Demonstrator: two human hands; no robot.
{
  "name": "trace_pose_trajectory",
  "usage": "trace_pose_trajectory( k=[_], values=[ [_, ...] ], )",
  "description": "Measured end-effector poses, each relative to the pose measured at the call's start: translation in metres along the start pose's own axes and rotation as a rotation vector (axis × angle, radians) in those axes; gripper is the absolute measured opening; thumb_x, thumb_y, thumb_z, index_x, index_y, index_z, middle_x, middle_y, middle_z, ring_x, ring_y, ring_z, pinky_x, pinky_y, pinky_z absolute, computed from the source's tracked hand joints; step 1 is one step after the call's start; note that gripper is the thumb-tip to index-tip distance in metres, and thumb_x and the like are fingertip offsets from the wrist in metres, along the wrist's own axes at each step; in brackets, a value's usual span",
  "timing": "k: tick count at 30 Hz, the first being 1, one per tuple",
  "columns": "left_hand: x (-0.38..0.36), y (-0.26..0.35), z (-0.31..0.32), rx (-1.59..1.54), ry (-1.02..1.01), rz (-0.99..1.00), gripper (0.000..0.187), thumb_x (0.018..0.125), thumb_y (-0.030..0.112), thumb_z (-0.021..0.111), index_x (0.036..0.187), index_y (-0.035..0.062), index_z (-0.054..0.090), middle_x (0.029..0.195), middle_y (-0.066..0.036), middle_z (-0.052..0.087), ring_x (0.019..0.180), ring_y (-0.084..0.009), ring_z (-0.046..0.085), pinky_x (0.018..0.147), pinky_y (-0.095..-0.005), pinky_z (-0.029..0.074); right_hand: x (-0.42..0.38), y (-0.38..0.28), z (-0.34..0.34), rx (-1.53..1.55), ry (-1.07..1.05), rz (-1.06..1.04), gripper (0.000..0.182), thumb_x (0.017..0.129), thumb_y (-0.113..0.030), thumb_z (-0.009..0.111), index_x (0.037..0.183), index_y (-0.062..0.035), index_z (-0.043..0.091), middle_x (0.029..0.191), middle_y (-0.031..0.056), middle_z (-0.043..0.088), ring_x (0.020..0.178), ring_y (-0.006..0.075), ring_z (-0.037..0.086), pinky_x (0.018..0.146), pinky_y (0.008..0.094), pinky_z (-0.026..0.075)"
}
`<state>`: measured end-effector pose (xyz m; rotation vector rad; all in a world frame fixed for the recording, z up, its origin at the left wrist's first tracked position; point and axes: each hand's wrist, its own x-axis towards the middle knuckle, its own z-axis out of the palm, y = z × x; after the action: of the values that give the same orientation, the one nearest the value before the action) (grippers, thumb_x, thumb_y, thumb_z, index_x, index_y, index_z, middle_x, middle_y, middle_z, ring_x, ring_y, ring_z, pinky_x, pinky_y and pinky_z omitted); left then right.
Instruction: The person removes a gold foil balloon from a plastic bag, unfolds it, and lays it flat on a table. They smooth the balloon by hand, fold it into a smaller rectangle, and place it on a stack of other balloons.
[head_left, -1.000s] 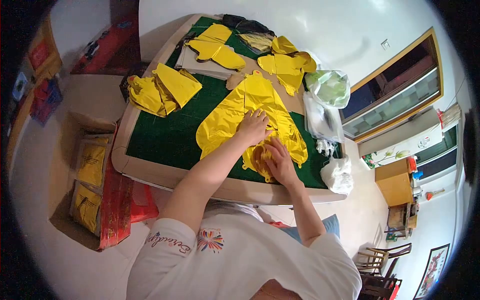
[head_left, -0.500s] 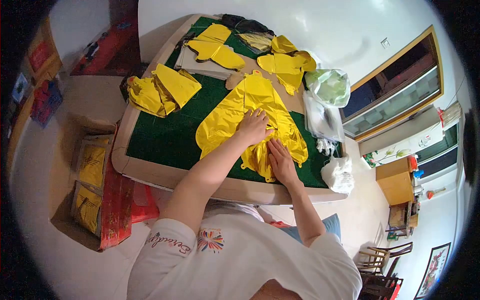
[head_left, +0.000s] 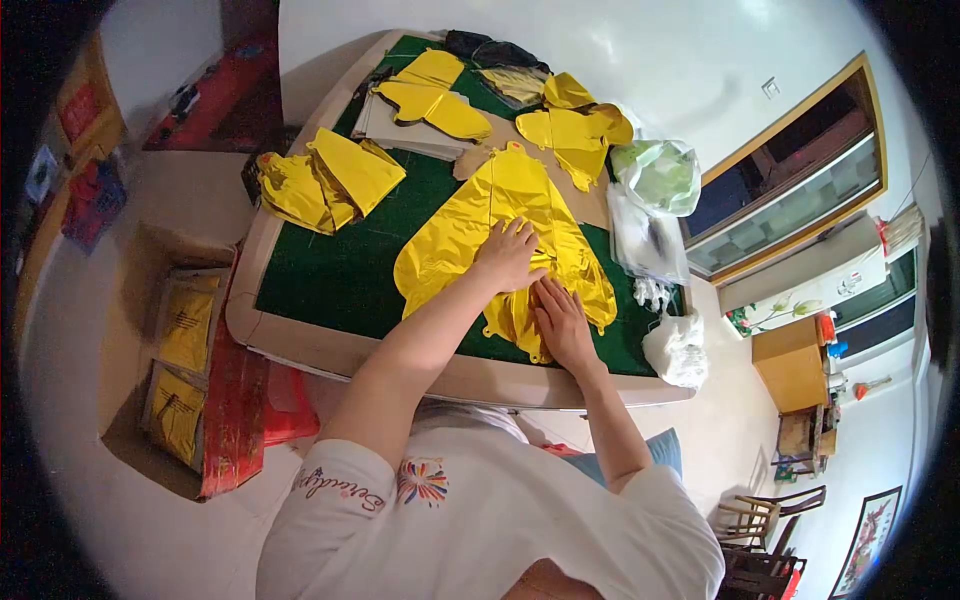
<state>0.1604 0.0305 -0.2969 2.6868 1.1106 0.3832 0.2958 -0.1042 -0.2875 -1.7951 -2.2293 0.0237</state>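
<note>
A deflated yellow foil balloon [head_left: 450, 245] lies spread over the green tabletop, creased and crinkled most under my hands. My left hand [head_left: 507, 258] rests flat on its middle, fingers spread. Just below and to the right, my right hand [head_left: 564, 322] presses on the lower part with its fingers stretched out. Neither hand grips the foil. Part of the balloon is hidden beneath both palms.
Folded yellow foil pieces [head_left: 325, 185] lie at the table's left, with more foil shapes [head_left: 435, 105] at the back. Plastic bags [head_left: 655, 180] and a white bundle [head_left: 675, 350] sit along the right edge. A cardboard box [head_left: 130, 390] holding packed yellow foil stands at left.
Both hands stay on the balloon in nearly the same places. The view has shifted very slightly.
</note>
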Motion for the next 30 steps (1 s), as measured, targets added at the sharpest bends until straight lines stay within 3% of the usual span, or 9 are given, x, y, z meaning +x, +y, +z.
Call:
trace_pose_trajectory(
  k=[3, 5, 14, 17, 22, 30],
  values=[
    [0.001, -0.001, 0.003, -0.004, 0.007, 0.009, 0.069, 0.088, 0.052, 0.045, 0.135, 0.0032, 0.037, 0.145, -0.013, 0.030, 0.136, -0.0286, 0.023, 0.112, -0.0445, 0.016, -0.001, 0.002, -0.001, 0.026, 0.005, 0.003, 0.041, 0.092, -0.019, 0.047, 0.131, -0.0066, 0.045, 0.137, 0.0126, 0.043, 0.130, 0.0290, 0.036, 0.107, 0.0484, 0.025],
    [0.000, -0.001, 0.002, -0.002, -0.002, 0.004, 0.070, 0.087, 0.053, 0.045, 0.136, 0.0034, 0.036, 0.145, -0.013, 0.030, 0.136, -0.0289, 0.022, 0.112, -0.0443, 0.016, 0.000, 0.004, -0.005, 0.222, 0.013, 0.031, 0.039, 0.091, -0.017, 0.048, 0.129, -0.0062, 0.047, 0.137, 0.0127, 0.043, 0.130, 0.0294, 0.036, 0.106, 0.0496, 0.025],
    [0.006, -0.001, -0.005, -0.071, -0.068, -0.015, 0.072, 0.085, 0.053, 0.051, 0.136, 0.0038, 0.037, 0.145, -0.015, 0.030, 0.135, -0.0302, 0.024, 0.111, -0.0445, 0.019, -0.006, 0.006, -0.006, 0.095, -0.018, 0.011, 0.040, 0.091, -0.018, 0.050, 0.129, -0.0065, 0.047, 0.137, 0.0128, 0.043, 0.130, 0.0295, 0.036, 0.106, 0.0507, 0.025],
    [0.001, -0.001, -0.013, -0.062, 0.000, 0.013, 0.070, 0.084, 0.052, 0.053, 0.135, 0.0065, 0.039, 0.144, -0.016, 0.030, 0.135, -0.0300, 0.024, 0.110, -0.0455, 0.021, -0.005, 0.005, -0.006, 0.093, -0.015, 0.002, 0.040, 0.091, -0.019, 0.050, 0.129, -0.0067, 0.047, 0.137, 0.0127, 0.043, 0.130, 0.0294, 0.036, 0.106, 0.0507, 0.025],
    [-0.002, -0.005, 0.002, 0.049, 0.051, 0.113, 0.068, 0.083, 0.053, 0.054, 0.133, 0.0093, 0.043, 0.143, -0.012, 0.033, 0.136, -0.0272, 0.024, 0.109, -0.0507, 0.019, -0.006, 0.009, -0.003, 0.077, -0.004, -0.009, 0.040, 0.091, -0.018, 0.050, 0.129, -0.0071, 0.047, 0.136, 0.0123, 0.044, 0.129, 0.0294, 0.037, 0.106, 0.0505, 0.026],
    [-0.005, -0.004, -0.006, 0.039, -0.005, 0.066, 0.077, 0.082, 0.066, 0.044, 0.135, 0.0097, 0.041, 0.144, -0.011, 0.033, 0.137, -0.0275, 0.021, 0.108, -0.0592, 0.011, -0.005, 0.005, -0.006, 0.096, 0.004, 0.015, 0.039, 0.090, -0.017, 0.052, 0.127, -0.0068, 0.049, 0.135, 0.0125, 0.045, 0.128, 0.0288, 0.039, 0.106, 0.0501, 0.026]
  ],
)
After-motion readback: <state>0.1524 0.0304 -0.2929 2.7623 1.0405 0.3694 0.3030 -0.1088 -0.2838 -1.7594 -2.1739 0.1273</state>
